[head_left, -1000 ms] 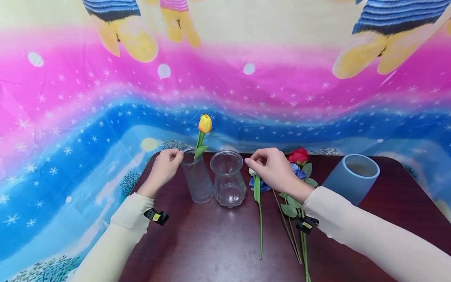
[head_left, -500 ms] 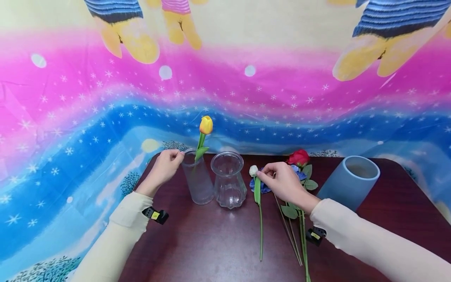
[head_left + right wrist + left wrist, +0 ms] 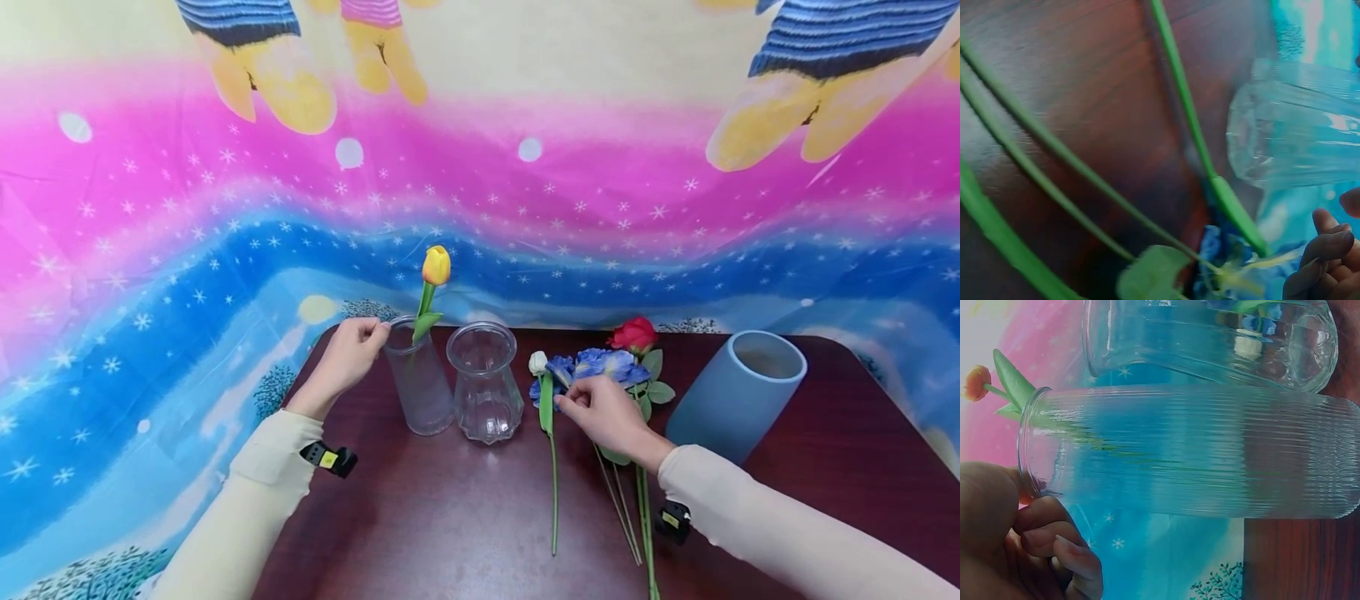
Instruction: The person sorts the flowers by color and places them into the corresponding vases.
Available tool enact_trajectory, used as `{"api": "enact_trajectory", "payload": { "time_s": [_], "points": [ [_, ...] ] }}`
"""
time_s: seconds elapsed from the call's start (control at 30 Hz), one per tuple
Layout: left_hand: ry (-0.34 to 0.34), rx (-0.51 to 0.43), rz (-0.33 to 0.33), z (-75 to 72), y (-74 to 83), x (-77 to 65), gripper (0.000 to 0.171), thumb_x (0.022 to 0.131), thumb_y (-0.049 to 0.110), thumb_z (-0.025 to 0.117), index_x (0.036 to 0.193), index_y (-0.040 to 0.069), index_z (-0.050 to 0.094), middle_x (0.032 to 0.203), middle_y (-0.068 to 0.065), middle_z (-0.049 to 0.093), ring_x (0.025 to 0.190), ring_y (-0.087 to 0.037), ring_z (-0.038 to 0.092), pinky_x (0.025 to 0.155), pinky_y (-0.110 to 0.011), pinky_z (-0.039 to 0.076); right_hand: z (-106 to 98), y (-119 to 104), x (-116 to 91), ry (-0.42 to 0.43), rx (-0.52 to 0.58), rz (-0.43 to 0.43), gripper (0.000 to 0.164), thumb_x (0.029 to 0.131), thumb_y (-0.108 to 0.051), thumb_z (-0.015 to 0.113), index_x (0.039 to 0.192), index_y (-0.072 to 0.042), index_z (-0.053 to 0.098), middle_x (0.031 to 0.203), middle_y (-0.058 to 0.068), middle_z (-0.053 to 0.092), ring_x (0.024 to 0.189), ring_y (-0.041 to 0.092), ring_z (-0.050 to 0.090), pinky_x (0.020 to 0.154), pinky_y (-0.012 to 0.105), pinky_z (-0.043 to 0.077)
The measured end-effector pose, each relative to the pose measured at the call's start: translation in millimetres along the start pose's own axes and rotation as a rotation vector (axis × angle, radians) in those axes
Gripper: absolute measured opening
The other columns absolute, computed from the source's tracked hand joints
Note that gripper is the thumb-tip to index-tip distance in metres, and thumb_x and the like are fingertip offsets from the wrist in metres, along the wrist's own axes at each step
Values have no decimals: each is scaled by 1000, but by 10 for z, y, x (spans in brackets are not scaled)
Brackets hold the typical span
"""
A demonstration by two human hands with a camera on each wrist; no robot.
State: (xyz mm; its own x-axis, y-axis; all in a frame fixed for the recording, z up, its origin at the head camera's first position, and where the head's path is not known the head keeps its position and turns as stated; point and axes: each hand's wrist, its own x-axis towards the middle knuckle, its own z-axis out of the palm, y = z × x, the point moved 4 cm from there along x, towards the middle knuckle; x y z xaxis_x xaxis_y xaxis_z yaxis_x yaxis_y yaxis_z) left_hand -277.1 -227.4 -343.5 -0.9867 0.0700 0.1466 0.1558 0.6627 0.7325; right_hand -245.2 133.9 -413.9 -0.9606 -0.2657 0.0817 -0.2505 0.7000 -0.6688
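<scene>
My left hand [image 3: 347,360] pinches the rim of a tall ribbed glass vase [image 3: 425,396], thumb and finger at its edge in the left wrist view. A yellow tulip [image 3: 437,265] leans in this vase, its stem showing through the glass [image 3: 1179,450]. Over the flowers on the table, my right hand [image 3: 609,417] has loosely bent fingers; the right wrist view shows a gap between thumb and fingers [image 3: 1329,247], with nothing held. Its fingertips are by the leaf of a white tulip [image 3: 537,362], lying with its stem toward me. Whether they touch it, I cannot tell.
A second glass vase [image 3: 486,392], flared at the rim, stands right of the ribbed one. Blue flowers [image 3: 603,364] and a red rose [image 3: 633,333] lie on the dark wooden table [image 3: 450,533]. A blue vase [image 3: 738,400] stands at the right. Printed cloth [image 3: 480,183] hangs behind.
My right hand has moved down and slightly right, away from the white tulip's head, uncovering that bloom and more of the blue flowers. The left hand stays at the ribbed vase's rim.
</scene>
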Motion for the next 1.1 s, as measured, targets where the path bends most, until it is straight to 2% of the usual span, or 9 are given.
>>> {"api": "enact_trajectory", "payload": {
  "time_s": [0.13, 0.27, 0.67, 0.87, 1.1],
  "points": [
    [3, 1, -1, 1, 3, -7, 44, 107, 27, 47, 67, 13, 39, 58, 3, 36, 52, -16, 35, 54, -29, 33, 132, 93, -28, -26, -70, 25, 25, 96, -28, 67, 76, -15, 70, 54, -6, 44, 49, 10, 41, 48, 29, 33],
    [7, -4, 3, 6, 12, -9, 44, 108, 27, 47, 67, 13, 39, 58, 3, 36, 52, -16, 35, 54, -29, 33, 258, 157, -50, -61, -126, 47, 30, 94, -30, 69, 67, -18, 66, 55, -7, 50, 51, 11, 47, 50, 30, 37],
    [15, -13, -5, 21, -11, -8, 44, 107, 28, 47, 67, 13, 36, 57, 4, 33, 50, -15, 33, 52, -29, 32, 454, 244, -69, -96, -205, 66, 35, 90, -31, 74, 60, -21, 58, 53, -9, 49, 52, 10, 47, 50, 28, 35],
    [25, -10, -4, 29, -9, -3, 45, 108, 27, 47, 67, 13, 36, 56, 4, 33, 50, -16, 33, 52, -29, 32, 496, 255, -72, -112, -213, 80, 38, 89, -31, 76, 58, -20, 56, 53, -9, 49, 51, 10, 45, 49, 28, 33],
    [34, 1, -6, 27, 3, -3, 44, 107, 25, 47, 66, 13, 36, 56, 5, 32, 50, -17, 33, 52, -29, 31, 534, 271, -73, -148, -189, 80, 45, 89, -32, 76, 54, -19, 51, 50, -8, 42, 47, 9, 39, 47, 26, 29]
  ]
}}
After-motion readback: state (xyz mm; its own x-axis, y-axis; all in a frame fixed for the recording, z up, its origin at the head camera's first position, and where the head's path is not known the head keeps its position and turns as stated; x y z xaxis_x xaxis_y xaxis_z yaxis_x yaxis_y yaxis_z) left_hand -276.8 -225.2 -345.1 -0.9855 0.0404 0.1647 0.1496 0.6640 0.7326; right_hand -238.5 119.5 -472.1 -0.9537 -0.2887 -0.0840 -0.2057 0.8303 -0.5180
